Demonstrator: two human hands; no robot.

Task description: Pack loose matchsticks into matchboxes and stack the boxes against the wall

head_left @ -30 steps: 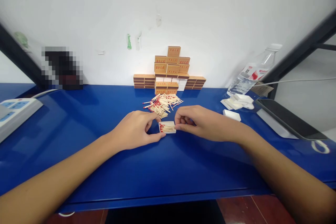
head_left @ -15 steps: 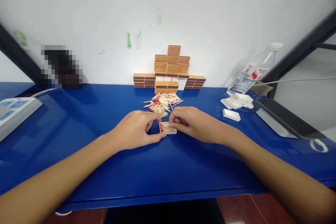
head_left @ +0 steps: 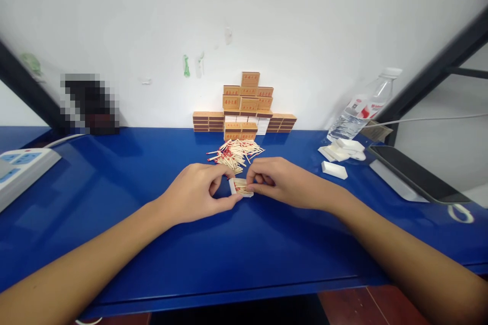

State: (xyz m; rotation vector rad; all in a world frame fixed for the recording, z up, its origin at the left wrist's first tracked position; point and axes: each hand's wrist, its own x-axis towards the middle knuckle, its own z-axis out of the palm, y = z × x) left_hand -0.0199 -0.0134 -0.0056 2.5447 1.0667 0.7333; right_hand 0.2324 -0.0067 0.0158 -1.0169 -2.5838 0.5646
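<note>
A small white matchbox tray (head_left: 239, 187) with red-tipped matches in it rests on the blue table (head_left: 244, 244). My left hand (head_left: 196, 192) pinches the tray's left end between thumb and forefinger. My right hand (head_left: 280, 181) has its fingers curled over the tray's right side, pressing on the matches inside. Just behind the hands lies a loose heap of matches (head_left: 235, 154). A stack of tan matchboxes (head_left: 246, 107) stands against the white wall.
Several empty white trays (head_left: 339, 155) lie at the right, beside a tilted plastic water bottle (head_left: 362, 110) and a dark tablet (head_left: 415, 173). A white power strip (head_left: 19, 167) sits at the far left. A blurred dark object (head_left: 89, 101) is by the wall.
My right hand has slid left over the tray, covering more of it. The tray has tipped slightly between both hands, and the view has shifted down a little.
</note>
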